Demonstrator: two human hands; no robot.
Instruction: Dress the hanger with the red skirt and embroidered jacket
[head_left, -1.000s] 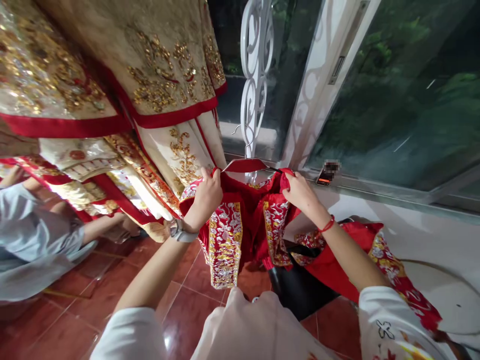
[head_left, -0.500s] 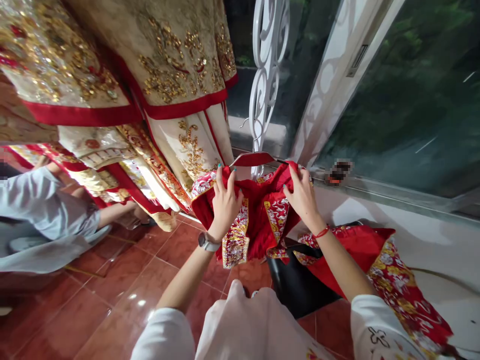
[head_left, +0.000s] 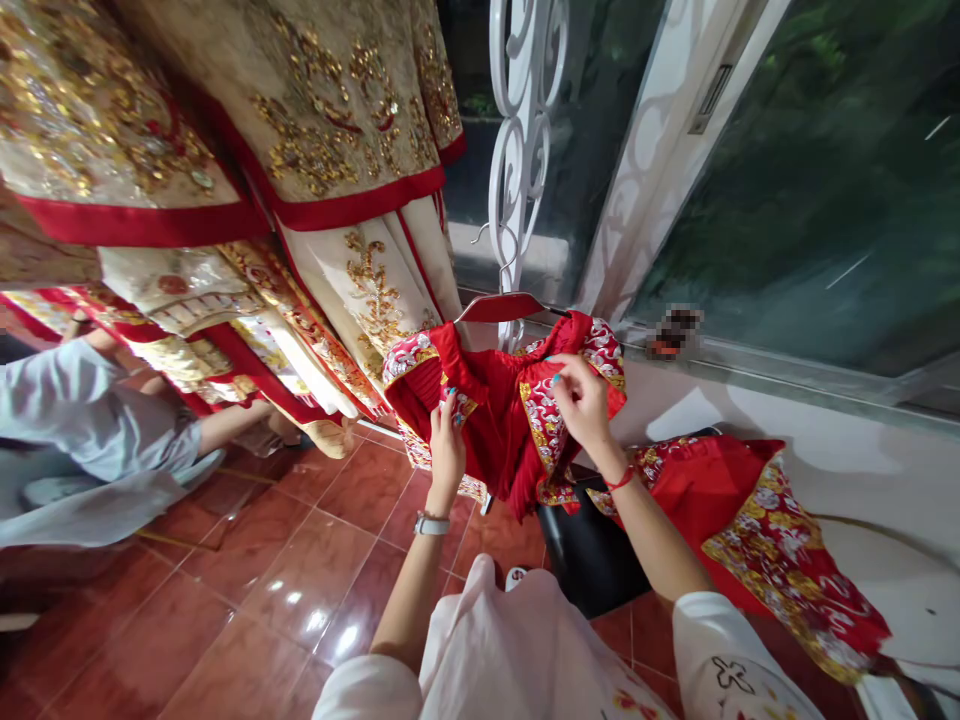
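A small red embroidered garment (head_left: 499, 405) hangs on a red hanger (head_left: 501, 306) hooked onto white scrollwork (head_left: 517, 150) by the window. My left hand (head_left: 448, 443), with a watch on the wrist, pinches the left front edge of the garment. My right hand (head_left: 582, 400), with a red string at the wrist, grips the gold-and-white embroidered right front edge. Both hands sit at chest height of the garment, close together.
Cream and gold embroidered robes (head_left: 315, 130) hang at left. Another person in pale blue (head_left: 82, 440) crouches at far left on the red tiled floor (head_left: 285, 590). A second red embroidered cloth (head_left: 750, 520) lies over a black stool (head_left: 592, 560). A white window frame (head_left: 660, 150) stands behind.
Both hands came down from the shoulders of the red garment to its front edges, and the garment now hangs more fully spread on the hanger.
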